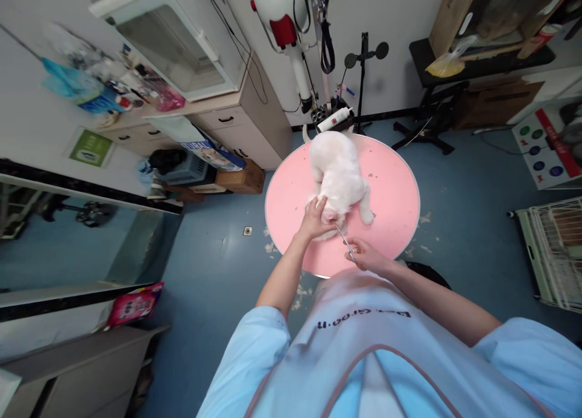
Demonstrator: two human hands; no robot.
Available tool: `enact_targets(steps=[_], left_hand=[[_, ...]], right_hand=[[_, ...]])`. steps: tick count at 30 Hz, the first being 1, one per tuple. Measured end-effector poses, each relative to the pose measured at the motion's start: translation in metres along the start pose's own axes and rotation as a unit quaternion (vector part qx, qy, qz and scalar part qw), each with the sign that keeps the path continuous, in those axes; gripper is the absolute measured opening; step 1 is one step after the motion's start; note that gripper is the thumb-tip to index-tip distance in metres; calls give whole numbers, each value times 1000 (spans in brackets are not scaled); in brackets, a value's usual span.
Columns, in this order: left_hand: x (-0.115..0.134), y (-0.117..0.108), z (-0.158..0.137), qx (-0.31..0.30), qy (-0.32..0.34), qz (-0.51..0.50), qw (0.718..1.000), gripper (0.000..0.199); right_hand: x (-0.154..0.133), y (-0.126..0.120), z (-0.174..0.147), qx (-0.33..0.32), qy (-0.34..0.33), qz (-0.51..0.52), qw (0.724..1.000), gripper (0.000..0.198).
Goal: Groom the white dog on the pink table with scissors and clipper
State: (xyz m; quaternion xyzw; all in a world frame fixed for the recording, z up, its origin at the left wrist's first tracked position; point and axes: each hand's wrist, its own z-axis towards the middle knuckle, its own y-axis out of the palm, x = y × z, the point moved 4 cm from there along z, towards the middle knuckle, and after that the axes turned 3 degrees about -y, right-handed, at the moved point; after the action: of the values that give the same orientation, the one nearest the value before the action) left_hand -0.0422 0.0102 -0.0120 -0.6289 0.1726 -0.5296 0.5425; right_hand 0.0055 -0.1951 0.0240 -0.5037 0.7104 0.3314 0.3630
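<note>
A small white dog (339,169) is on a round pink table (395,193), its head toward me. My left hand (315,219) is at the dog's head, the fingers curved around its side and holding it. In my right hand (364,254) is a pair of long, thin metal scissors (346,241), gripped by the handles. Their tips point up and left, close to the dog's face beside my left hand. Whether the blades are parted is too small to tell.
A white bottle (334,119) lies in a dark holder behind the table. A white blow dryer (291,36) on a stand rises above it. Cabinets (259,114) stand at the left, a wire cage (557,254) at the right. Hair clumps (302,296) litter the floor.
</note>
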Motion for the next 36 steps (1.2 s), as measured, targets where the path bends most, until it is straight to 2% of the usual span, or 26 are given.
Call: enact_targets(steps=[4, 7, 10, 13, 16, 20, 26, 32, 36], left_hand=[[-4, -2, 3, -21, 11, -11, 1000, 106], [-3, -3, 3, -27, 2, -6, 1000, 100], [-1, -4, 2, -26, -2, -1, 1000, 98], [0, -5, 2, -18, 5, 2, 1000, 98], [0, -5, 2, -15, 12, 2, 1000, 98], [-3, -4, 2, -23, 7, -8, 1000, 100], [-2, -5, 2, -22, 8, -18, 1000, 100], [-2, -5, 2, -25, 7, -20, 999, 100], [-2, -4, 1, -26, 8, -23, 999, 101]], right_hand=[[1, 2, 3, 18, -37, -26, 999, 51], [-1, 1, 5, 61, -86, -104, 989, 52], [-1, -3, 9, 85, -83, -185, 975, 52], [-2, -7, 14, 92, -83, -212, 969, 53], [-5, -8, 16, 88, -115, -225, 964, 50], [-6, -3, 10, 48, -160, -223, 960, 45], [3, -8, 14, 87, -112, -209, 968, 50], [4, -4, 15, 54, -158, -184, 969, 49], [5, -8, 15, 84, -127, -201, 968, 47]])
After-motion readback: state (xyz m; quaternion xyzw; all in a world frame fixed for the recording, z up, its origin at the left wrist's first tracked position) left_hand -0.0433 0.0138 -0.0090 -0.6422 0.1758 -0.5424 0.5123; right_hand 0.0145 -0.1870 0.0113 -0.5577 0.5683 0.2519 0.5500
